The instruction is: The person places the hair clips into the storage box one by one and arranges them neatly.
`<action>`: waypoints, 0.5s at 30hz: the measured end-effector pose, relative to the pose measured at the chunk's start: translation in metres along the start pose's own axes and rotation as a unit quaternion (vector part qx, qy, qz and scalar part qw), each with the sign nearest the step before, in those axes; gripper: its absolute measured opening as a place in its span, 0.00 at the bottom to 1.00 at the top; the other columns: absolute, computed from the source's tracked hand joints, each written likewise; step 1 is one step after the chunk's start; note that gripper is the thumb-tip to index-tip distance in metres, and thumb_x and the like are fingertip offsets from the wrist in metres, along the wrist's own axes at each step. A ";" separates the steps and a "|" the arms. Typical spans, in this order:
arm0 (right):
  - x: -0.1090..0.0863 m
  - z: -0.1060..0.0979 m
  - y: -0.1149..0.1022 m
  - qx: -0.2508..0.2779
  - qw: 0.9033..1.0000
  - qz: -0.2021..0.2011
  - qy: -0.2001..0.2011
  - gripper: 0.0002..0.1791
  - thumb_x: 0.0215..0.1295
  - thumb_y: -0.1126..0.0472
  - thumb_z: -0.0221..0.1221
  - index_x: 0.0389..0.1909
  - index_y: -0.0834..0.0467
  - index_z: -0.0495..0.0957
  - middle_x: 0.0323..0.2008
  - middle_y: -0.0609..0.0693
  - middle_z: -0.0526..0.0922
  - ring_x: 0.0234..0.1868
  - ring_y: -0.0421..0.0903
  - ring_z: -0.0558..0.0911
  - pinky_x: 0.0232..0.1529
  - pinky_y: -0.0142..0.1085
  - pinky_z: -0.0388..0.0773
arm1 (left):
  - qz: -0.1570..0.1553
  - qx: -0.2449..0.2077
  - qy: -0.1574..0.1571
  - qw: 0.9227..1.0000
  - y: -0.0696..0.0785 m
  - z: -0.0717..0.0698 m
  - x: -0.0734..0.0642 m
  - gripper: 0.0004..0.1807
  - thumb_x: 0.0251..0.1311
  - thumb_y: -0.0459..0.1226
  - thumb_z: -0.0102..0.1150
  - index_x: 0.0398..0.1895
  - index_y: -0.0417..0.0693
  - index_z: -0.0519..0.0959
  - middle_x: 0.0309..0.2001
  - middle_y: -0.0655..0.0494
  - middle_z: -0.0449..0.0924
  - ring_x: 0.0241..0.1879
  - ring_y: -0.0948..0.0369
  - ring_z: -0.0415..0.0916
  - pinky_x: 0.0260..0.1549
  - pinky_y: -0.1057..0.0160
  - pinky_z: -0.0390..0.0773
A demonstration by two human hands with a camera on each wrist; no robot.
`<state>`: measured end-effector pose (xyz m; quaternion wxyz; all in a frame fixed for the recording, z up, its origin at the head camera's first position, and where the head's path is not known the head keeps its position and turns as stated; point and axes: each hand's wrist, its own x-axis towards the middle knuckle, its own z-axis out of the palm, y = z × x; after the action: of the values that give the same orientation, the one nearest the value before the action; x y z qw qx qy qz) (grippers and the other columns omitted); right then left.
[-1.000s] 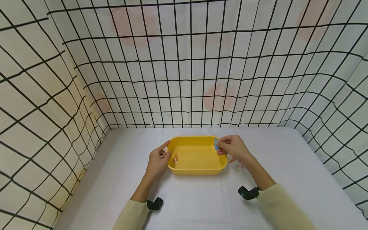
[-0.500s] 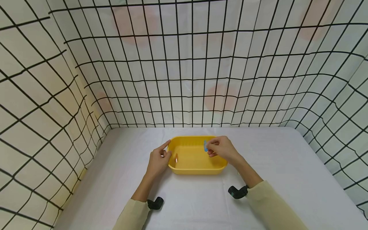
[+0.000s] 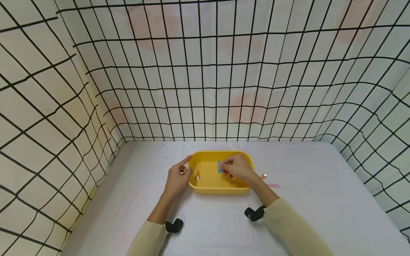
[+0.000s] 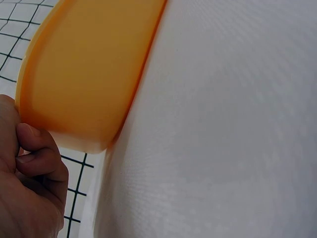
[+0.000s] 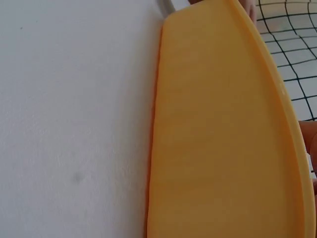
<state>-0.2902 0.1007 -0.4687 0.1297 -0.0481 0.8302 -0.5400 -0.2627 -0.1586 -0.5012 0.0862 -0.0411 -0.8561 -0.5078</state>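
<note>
A yellow tray point(image 3: 221, 191) stands on the white-covered table. At its left end my left hand point(image 3: 175, 179) grips the rim, index finger stretched along the edge and other fingers curled beneath; the left wrist view shows those curled fingers point(image 4: 42, 158) against the tray wall. Over the tray's inside, my right hand point(image 3: 237, 167) pinches a small blue hair clip point(image 3: 219, 167) between thumb and fingertips. An orange-brown hair clip point(image 3: 198, 175) lies in the tray near the left wall. In the right wrist view, the tray side point(image 5: 218, 124) hides most of that hand.
Right of the tray, partly behind the right forearm, lie an orange hair clip point(image 3: 263, 176) and a pink hair clip point(image 3: 274, 185). Black grid netting point(image 3: 208, 76) over white cloth rises behind the table and along both sides.
My right hand has moved left with the blue clip, from the tray's right rim to above its middle. The left hand keeps its place on the rim.
</note>
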 end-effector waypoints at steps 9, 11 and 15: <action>0.010 0.023 -0.005 -0.026 0.999 0.010 -0.019 0.07 0.67 0.63 0.65 0.38 0.63 0.89 0.26 0.53 0.87 0.24 0.46 0.82 0.26 0.33 0.81 | 0.005 0.000 -0.001 1.000 -0.001 -0.001 0.000 0.27 0.67 0.36 0.60 0.70 0.56 0.77 0.17 0.59 0.63 0.15 0.65 0.57 0.16 0.71 0.60; 0.012 0.027 -0.006 -0.031 0.999 0.005 -0.022 0.07 0.66 0.64 0.65 0.37 0.63 0.89 0.26 0.53 0.87 0.23 0.45 0.82 0.26 0.33 0.81 | 0.006 -0.001 0.000 1.000 -0.001 -0.001 0.000 0.27 0.67 0.35 0.60 0.70 0.56 0.77 0.17 0.59 0.63 0.15 0.65 0.57 0.16 0.71 0.60; 0.016 0.036 -0.008 -0.045 0.999 0.005 -0.025 0.07 0.65 0.63 0.65 0.35 0.63 0.90 0.23 0.53 0.86 0.22 0.44 0.81 0.24 0.32 0.80 | 0.007 -0.004 -0.001 1.000 -0.002 0.000 0.000 0.27 0.67 0.35 0.60 0.70 0.55 0.77 0.17 0.59 0.63 0.15 0.65 0.57 0.15 0.71 0.61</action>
<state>-0.2960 0.0623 -0.4783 0.1511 -0.0635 0.8504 -0.5000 -0.2632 -0.1595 -0.5024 0.0887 -0.0481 -0.8539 -0.5105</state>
